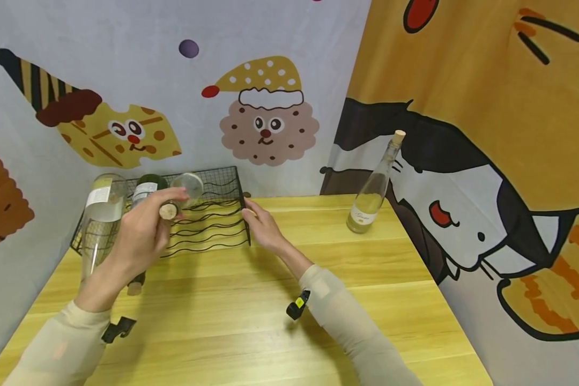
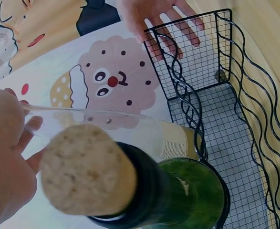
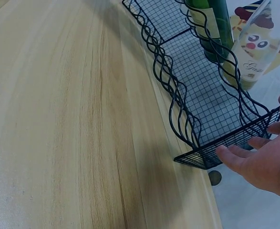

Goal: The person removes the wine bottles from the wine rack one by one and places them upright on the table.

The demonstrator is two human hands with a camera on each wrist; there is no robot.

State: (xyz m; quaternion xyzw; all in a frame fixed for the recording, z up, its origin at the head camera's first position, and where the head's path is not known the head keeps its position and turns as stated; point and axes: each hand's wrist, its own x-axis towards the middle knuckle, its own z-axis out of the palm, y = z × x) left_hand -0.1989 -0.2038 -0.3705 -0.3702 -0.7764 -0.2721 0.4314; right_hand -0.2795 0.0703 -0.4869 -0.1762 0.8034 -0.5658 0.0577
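Observation:
My left hand (image 1: 137, 238) grips the neck of a clear corked bottle (image 2: 140, 133); its cork (image 1: 168, 210) points up at the head camera. The bottle's base (image 1: 190, 187) is over the back of the black wire wine rack (image 1: 207, 236). To its left, a green bottle (image 2: 192, 191) with a cork stopper lies in the rack, partly hidden by my left hand in the head view. Another clear bottle (image 1: 98, 225) lies at the rack's left end. With fingers spread, my right hand (image 3: 268, 162) touches the mesh panel at the rack's right end.
A clear corked bottle (image 1: 364, 206) with a white label stands upright on the wooden table (image 1: 251, 327), right of the rack. A cartoon-printed curtain (image 1: 270, 32) hangs close behind the rack and along the sides.

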